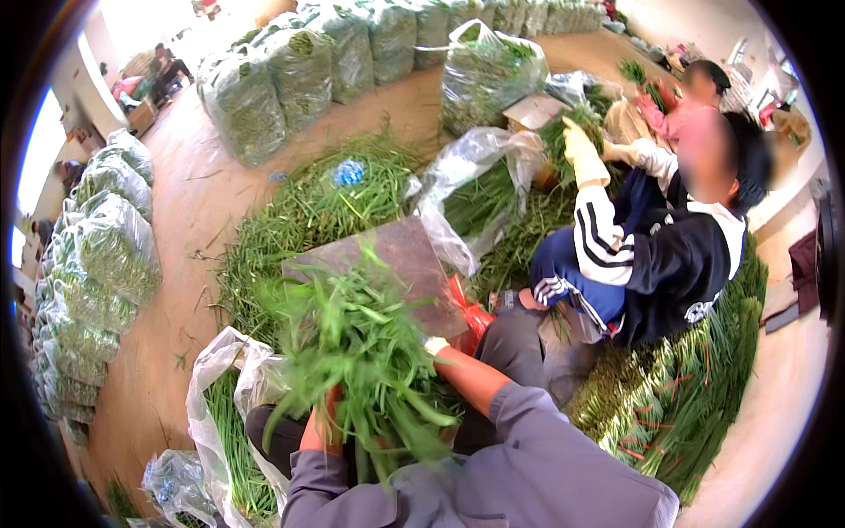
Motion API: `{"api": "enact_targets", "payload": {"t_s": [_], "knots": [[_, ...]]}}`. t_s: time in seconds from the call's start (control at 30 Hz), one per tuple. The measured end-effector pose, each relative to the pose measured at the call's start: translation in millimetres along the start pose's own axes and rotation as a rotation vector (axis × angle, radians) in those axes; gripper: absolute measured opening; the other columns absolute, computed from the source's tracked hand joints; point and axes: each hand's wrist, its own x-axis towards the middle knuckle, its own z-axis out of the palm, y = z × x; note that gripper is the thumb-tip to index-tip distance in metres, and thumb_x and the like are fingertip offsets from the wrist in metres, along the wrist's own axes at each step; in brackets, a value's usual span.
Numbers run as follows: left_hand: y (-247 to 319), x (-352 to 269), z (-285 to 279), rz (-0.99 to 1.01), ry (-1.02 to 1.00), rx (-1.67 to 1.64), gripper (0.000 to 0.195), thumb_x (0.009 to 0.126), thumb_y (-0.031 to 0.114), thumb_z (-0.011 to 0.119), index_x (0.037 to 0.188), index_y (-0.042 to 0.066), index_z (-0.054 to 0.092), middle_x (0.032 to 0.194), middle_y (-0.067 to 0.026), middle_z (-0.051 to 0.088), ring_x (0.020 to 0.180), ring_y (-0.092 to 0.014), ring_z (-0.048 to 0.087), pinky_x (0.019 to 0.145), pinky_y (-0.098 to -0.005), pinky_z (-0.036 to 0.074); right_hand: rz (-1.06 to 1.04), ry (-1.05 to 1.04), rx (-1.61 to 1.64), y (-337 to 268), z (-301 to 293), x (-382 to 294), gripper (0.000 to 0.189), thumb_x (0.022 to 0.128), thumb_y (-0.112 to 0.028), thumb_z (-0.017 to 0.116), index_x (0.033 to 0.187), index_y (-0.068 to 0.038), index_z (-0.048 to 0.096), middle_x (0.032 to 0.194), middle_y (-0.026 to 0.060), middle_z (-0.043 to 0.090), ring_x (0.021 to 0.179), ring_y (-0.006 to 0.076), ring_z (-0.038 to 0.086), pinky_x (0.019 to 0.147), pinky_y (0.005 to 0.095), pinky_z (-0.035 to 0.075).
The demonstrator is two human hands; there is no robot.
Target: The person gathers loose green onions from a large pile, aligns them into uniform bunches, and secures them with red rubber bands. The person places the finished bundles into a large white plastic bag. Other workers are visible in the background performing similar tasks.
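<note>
A large loose bunch of long green leaves, perhaps garlic chives (360,330), is held up over my lap, blurred by motion. My left hand (333,399) reaches into its underside, with the fingers covered by leaves. At its right edge is my right hand (435,346), with a pale glove or cuff at the wrist; leaves hide those fingers too. Behind the bunch lies a flat brown board (403,251), partly covered by it. Red plastic ties (472,310) hang at the board's right edge. Left of my knee, an open plastic bag (214,369) contains more green stalks.
Loose greens (317,191) cover the floor beyond the board. A seated co-worker (660,244) in gloves handles greens at right, beside an open clear bag (462,171). Tied bundles (686,402) are piled at lower right. Filled bags stand in rows at left (112,244) and back (244,99).
</note>
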Motion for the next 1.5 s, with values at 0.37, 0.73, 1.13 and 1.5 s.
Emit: {"api": "enact_targets", "payload": {"t_s": [0.37,0.73,1.13,1.5], "knots": [[9.1,55.5,-42.1,-0.546,-0.284,0.168,0.072,0.060,0.033,0.087,0.121,0.003,0.063,0.116,-0.0239,0.069,0.108,-0.040,0.066,0.090,-0.0452,0.055,-0.009,0.280,-1.198,42.5,36.8,-6.5,0.053,0.093,-0.042,0.068,0.127,-0.001,0.063,0.123,0.0174,0.068,0.113,0.0302,0.063,0.095,0.0416,0.050],[43.5,44.3,-29.3,-0.567,-0.130,0.176,0.067,0.064,0.038,0.085,0.116,0.003,0.061,0.111,-0.0248,0.069,0.108,-0.042,0.066,0.091,-0.0506,0.054,-0.578,0.531,-1.922,13.3,82.6,-10.2,0.029,0.096,-0.036,0.060,0.098,-0.009,0.067,0.081,0.0179,0.072,0.073,0.0388,0.069,0.065,0.0494,0.055],[63.2,29.1,0.8,-0.521,0.140,0.343,0.048,0.069,0.031,0.088,0.105,0.007,0.069,0.093,-0.0160,0.072,0.090,-0.038,0.071,0.080,-0.0498,0.056,-0.384,0.583,-2.026,-1.9,79.1,27.0,0.026,0.096,-0.035,0.059,0.096,-0.013,0.072,0.083,0.0169,0.073,0.079,0.0385,0.071,0.072,0.0501,0.056],[48.8,33.1,-20.4,-0.467,0.036,0.230,0.055,0.063,0.038,0.087,0.100,0.003,0.067,0.097,-0.0237,0.071,0.094,-0.042,0.070,0.081,-0.0495,0.057,-0.425,0.604,-1.803,6.4,72.5,-34.8,0.032,0.091,-0.035,0.067,0.095,-0.004,0.071,0.084,0.0211,0.071,0.080,0.0406,0.069,0.073,0.0488,0.054]]}}
